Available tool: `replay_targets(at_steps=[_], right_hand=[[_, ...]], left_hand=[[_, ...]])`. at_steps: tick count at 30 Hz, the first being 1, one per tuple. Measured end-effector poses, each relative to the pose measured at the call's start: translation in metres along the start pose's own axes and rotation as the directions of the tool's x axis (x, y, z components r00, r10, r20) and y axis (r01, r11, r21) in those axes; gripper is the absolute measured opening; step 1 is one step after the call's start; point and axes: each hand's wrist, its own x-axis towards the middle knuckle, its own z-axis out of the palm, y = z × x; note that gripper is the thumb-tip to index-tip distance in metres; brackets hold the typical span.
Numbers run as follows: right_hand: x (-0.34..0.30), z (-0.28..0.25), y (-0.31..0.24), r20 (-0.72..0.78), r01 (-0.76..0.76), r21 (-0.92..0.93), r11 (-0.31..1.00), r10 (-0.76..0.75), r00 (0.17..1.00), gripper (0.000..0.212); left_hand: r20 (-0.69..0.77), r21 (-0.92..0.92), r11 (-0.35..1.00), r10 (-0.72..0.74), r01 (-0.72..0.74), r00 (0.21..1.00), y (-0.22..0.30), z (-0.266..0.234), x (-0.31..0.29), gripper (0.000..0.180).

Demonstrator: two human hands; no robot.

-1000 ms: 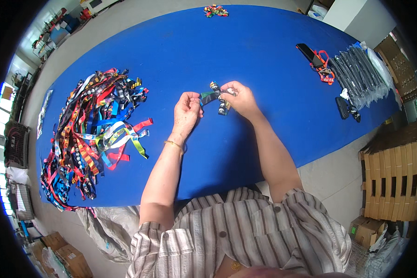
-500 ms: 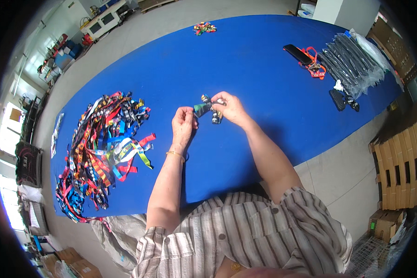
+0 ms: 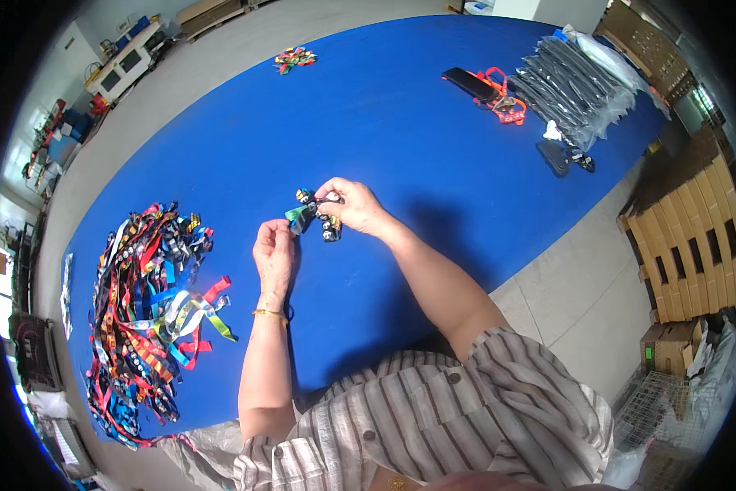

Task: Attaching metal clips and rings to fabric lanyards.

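My right hand has its fingers closed round a bunched black patterned ribbon strap, which looks like a folded lanyard. Lighter prints dot its loops, which poke out beyond the fingers. A green and dark tail of the strap runs toward my left hand. There the thumb and fingers are pinched at the tail's end, just left of the bunch. Both hands are held over the blue table. To their left spreads a large pile of multicoloured printed lanyards.
A small heap of colourful pieces lies at the far edge. Toward the far right are a black phone-like slab, an orange-red strap, plastic-wrapped dark packs and a black item. Cardboard stands right of the table.
The view has swung, so the table and its things sit further left in the picture. Both hands keep their hold on the strap; the left sits slightly lower beside the right.
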Motion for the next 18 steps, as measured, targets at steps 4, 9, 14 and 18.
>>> replay_targets(at_steps=[4, 9, 14, 18], right_hand=[[0.002, -0.007, 0.007, -0.045, -0.01, 0.057, 0.998, 0.013, 0.999, 0.022], [0.008, -0.034, 0.006, -0.298, 0.08, 0.159, 0.984, -0.029, 0.954, 0.022], [0.021, -0.081, 0.006, -0.405, 0.016, -0.115, 0.993, -0.062, 0.912, 0.023], [0.026, -0.133, 0.001, -0.339, -0.052, 0.032, 0.998, 0.06, 0.939, 0.024]], left_hand=[[-0.041, 0.023, 0.999, 0.042, -0.041, 0.998, -0.011, 0.014, 0.012, 0.011], [-0.109, -0.01, 1.0, 0.004, -0.005, 0.994, -0.001, 0.045, 0.052, 0.01], [-0.113, -0.042, 0.998, 0.031, -0.036, 0.993, 0.016, 0.101, 0.112, 0.013], [-0.04, -0.053, 0.999, -0.004, 0.002, 0.999, 0.0, 0.164, 0.175, 0.014]])
